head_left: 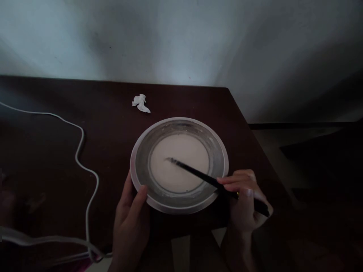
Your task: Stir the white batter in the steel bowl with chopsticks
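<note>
A round metal bowl with a wide rim holds a pale, whitish liquid. On the bowl's near left edge, my left hand is closed, thumb over the rim and fingers underneath. My right hand grips black chopsticks that slant down to the left across the bowl. Their tips meet the liquid near its middle. Whether one or two sticks are in the hand, I cannot tell. Whitish residue clings to the bowl's inner wall.
Behind the bowl, a crumpled white tissue lies on the dark table. A white cable winds down the left side. The table's right edge runs close to the bowl, and a pale wall stands behind.
</note>
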`<state>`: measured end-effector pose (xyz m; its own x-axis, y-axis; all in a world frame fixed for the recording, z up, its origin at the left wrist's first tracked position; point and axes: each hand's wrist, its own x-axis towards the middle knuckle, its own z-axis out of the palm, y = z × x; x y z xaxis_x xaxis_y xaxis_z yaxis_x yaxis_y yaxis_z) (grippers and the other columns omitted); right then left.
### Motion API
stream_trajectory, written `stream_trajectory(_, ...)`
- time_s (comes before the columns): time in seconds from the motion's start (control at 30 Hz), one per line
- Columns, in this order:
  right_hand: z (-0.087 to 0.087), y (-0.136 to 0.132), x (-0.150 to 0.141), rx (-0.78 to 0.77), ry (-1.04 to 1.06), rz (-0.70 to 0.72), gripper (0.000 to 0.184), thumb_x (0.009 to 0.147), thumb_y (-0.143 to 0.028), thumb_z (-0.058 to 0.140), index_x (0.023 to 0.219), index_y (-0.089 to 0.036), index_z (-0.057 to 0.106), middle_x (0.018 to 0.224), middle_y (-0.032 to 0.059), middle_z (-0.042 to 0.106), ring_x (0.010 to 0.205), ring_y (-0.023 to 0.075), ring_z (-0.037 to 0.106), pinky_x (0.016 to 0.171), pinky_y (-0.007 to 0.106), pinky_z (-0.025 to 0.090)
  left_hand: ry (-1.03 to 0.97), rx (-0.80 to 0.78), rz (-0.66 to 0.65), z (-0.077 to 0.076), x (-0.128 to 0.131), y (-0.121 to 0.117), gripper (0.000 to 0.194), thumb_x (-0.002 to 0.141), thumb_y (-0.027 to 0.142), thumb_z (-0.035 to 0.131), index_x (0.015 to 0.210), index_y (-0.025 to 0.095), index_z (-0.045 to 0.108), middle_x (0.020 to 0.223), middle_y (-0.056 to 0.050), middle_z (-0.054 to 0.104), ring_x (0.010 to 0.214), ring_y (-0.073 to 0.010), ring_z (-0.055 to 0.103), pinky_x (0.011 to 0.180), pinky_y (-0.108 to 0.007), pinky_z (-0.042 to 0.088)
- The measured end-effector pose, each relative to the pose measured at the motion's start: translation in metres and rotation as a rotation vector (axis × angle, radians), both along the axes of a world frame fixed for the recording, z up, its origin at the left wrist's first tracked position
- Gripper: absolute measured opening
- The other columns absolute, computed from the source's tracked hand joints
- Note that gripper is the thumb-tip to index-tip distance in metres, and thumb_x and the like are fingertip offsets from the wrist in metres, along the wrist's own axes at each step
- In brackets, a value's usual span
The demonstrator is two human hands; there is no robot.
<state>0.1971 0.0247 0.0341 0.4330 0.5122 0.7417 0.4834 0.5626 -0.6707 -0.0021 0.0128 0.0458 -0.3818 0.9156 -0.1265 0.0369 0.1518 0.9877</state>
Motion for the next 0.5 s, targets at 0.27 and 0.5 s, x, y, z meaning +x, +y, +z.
stream_trajectory(0.27, 0.0, 0.001, 0.0, 0.063, 0.052, 0.05, 0.034, 0.088, -0.011, 0.042, 0.06, -0.018, 0.059, 0.055, -0.0029, 0.066, 0.049, 0.0128, 0.061, 0.061, 0.034, 0.04, -0.156, -0.03, -0.025, 0.006, 0.004, 0.003, 0.043, 0.084, 0.035, 0.067, 0.127, 0.031, 0.066, 0.135, -0.001, 0.066, 0.133, -0.0274, 0.056, 0.111, -0.034, 0.047)
stream_trajectory(0.5, 0.003, 0.001, -0.001, 0.099, 0.206, -0.072, 0.035, 0.086, -0.008, 0.038, 0.056, -0.018, 0.054, 0.052, -0.003, 0.063, 0.045, 0.0113, 0.055, 0.059, 0.034, 0.038, -0.313, -0.098, 0.026, -0.011, -0.002, 0.007, 0.06, 0.086, 0.04, 0.066, 0.144, 0.031, 0.052, 0.133, -0.003, 0.067, 0.134, -0.0276, 0.054, 0.114, -0.037, 0.043)
